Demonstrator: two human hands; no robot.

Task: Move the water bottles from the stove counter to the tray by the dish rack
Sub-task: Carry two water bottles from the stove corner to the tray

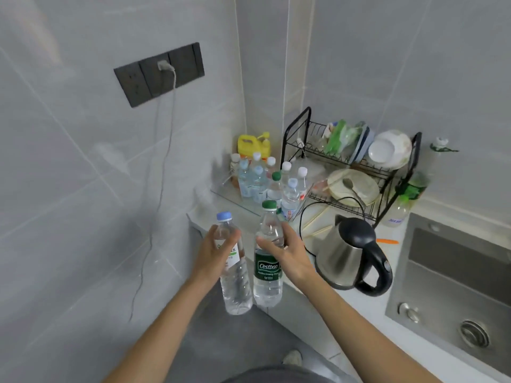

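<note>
Holding two water bottles upright, side by side, in the air near the counter's left end: blue-capped bottle (233, 268) being gripped by left hand (214, 254), green-capped bottle (267, 261) by right hand (287, 252), fingers curling round each. Farther off, clear tray (235, 201) carrying a cluster of bottles (272, 181), sitting just left of dish rack (356, 167). Kettle (351, 255) standing right of the hands.

Sink (453, 275) (right side) cut off

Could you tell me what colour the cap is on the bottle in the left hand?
Light blue, on the bottle in the left hand; head view.
</note>
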